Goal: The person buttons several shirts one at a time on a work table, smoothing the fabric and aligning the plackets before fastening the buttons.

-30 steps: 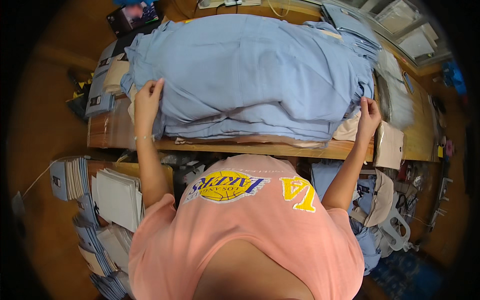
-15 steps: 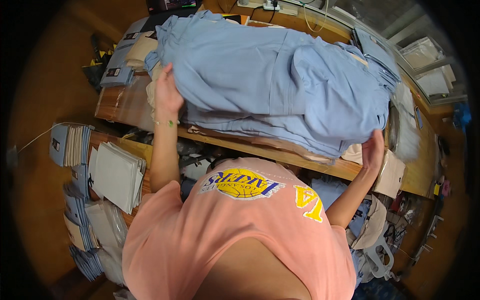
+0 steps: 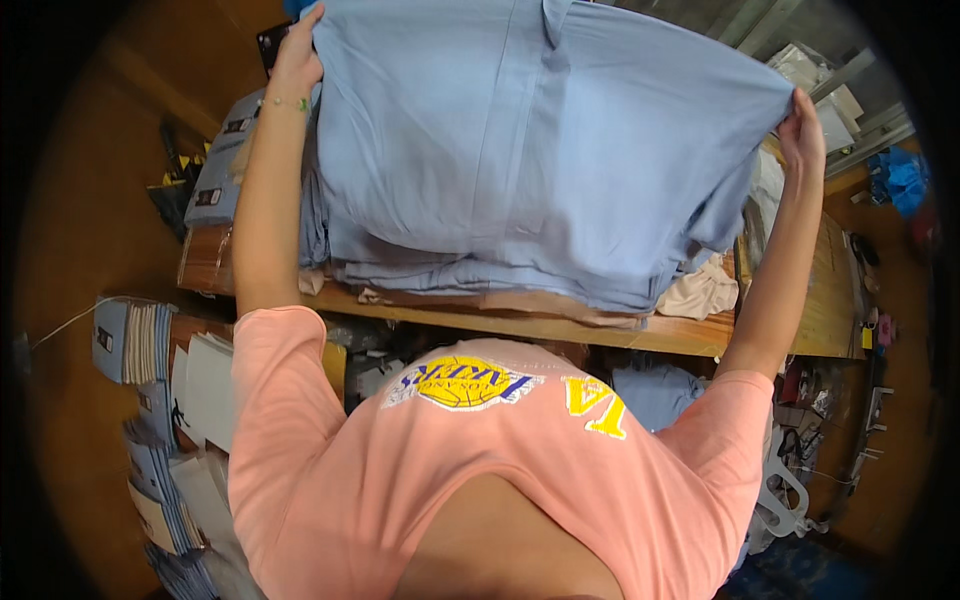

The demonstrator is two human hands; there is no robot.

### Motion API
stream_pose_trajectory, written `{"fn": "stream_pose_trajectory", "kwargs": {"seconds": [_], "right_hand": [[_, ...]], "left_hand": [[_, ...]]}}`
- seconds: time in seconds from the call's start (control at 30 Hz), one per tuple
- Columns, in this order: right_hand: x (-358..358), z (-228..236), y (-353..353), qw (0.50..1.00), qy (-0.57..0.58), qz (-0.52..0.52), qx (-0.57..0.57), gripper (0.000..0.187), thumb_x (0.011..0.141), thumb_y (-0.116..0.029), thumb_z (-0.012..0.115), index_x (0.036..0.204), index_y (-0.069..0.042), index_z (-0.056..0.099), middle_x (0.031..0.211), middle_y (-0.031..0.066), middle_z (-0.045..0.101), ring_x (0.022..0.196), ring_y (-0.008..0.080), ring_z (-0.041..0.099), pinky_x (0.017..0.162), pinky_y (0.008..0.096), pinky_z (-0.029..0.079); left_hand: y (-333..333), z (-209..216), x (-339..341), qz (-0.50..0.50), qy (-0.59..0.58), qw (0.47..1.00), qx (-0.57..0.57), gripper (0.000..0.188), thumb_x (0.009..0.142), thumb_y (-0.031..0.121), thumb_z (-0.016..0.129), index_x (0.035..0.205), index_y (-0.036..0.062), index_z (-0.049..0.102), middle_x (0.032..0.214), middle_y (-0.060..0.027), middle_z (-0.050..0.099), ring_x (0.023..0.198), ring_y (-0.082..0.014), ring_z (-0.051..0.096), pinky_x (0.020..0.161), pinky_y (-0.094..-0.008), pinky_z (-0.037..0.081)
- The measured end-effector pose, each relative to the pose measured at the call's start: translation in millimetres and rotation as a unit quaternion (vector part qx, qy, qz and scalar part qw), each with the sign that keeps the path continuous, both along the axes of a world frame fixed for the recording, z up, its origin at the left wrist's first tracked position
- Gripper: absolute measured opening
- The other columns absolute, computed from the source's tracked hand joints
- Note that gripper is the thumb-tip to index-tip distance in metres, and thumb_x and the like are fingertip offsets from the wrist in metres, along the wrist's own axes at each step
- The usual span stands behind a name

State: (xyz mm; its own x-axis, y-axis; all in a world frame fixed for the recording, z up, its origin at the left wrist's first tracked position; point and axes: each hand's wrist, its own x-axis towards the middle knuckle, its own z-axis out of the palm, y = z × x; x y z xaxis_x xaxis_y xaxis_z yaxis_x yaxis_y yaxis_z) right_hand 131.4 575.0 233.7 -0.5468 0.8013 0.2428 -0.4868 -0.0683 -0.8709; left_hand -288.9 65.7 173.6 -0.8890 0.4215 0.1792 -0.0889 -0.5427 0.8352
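Observation:
A light blue garment (image 3: 430, 120) is stretched wide between my hands, with a long seam strip running down its middle and its upper edge cut off by the frame. My left hand (image 3: 298, 55) is closed on its upper left corner. On the other side, my right hand (image 3: 802, 135) pinches the upper right corner, pulling the cloth taut. The lower part hangs over a stack of folded blue garments (image 3: 470, 273) on the wooden table (image 3: 690, 338). Beige cloth (image 3: 540, 301) shows at the bottom of that stack.
Packed blue garments (image 3: 222, 190) with dark tags lie at the table's left end. Crumpled beige cloth (image 3: 700, 288) sits right of the stack. Lower left are white sheets (image 3: 210, 385) and folded piles (image 3: 155, 460). A window (image 3: 775, 45) stands at the far right.
Both hands have risen and moved away from me, the right one also outward. The blue garment, earlier lying bunched on the stack, is now lifted and spread.

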Motion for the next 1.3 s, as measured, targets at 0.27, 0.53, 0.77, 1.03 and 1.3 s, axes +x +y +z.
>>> {"fn": "stream_pose_trajectory", "kwargs": {"seconds": [0.27,0.53,0.77,1.03,1.3], "right_hand": [[55,55,0,0.998,0.019,-0.023,0.052,0.017,0.088,-0.019,0.055,0.097,-0.005,0.057,0.099,0.0042,0.061,0.094,0.0179,0.054,0.088,0.0354,0.039],[141,-163,-71,0.942,-0.327,0.062,0.043,0.020,0.088,-0.025,0.055,0.095,-0.007,0.059,0.091,-0.0004,0.060,0.081,0.0101,0.054,0.074,0.0263,0.043],[161,-134,-100,0.975,-0.213,-0.036,0.049,0.013,0.090,-0.018,0.054,0.092,-0.005,0.056,0.086,0.0001,0.057,0.081,0.0093,0.053,0.077,0.0246,0.041],[206,-141,-124,0.856,-0.482,0.042,0.184,0.017,0.088,-0.017,0.057,0.091,0.000,0.057,0.082,0.0000,0.055,0.077,0.0074,0.049,0.074,0.0228,0.040],[25,-123,-166,0.856,-0.332,0.110,0.381,0.022,0.083,-0.019,0.060,0.094,0.000,0.064,0.084,0.0065,0.066,0.078,0.0118,0.057,0.073,0.0258,0.044]], "left_hand": [[5,73,102,-0.038,0.117,0.992,0.033,0.031,0.090,0.016,0.051,0.113,-0.0047,0.051,0.112,-0.0114,0.057,0.103,-0.0218,0.055,0.092,-0.0328,0.044],[-80,-116,202,0.038,-0.001,0.950,-0.310,0.026,0.087,0.025,0.059,0.102,0.0033,0.060,0.097,-0.0020,0.062,0.084,-0.0112,0.057,0.075,-0.0240,0.044],[-95,-97,236,0.143,0.015,0.977,-0.158,0.032,0.091,0.023,0.054,0.107,-0.0035,0.057,0.097,-0.0076,0.062,0.091,-0.0130,0.056,0.082,-0.0266,0.042],[-156,-101,267,-0.163,0.038,0.858,-0.485,0.023,0.090,0.016,0.055,0.106,-0.0002,0.055,0.094,-0.0047,0.060,0.089,-0.0108,0.053,0.080,-0.0232,0.040],[35,-55,233,-0.107,0.359,0.801,-0.468,0.026,0.087,0.020,0.056,0.101,-0.0009,0.058,0.097,-0.0071,0.061,0.093,-0.0148,0.056,0.083,-0.0264,0.041]]}}
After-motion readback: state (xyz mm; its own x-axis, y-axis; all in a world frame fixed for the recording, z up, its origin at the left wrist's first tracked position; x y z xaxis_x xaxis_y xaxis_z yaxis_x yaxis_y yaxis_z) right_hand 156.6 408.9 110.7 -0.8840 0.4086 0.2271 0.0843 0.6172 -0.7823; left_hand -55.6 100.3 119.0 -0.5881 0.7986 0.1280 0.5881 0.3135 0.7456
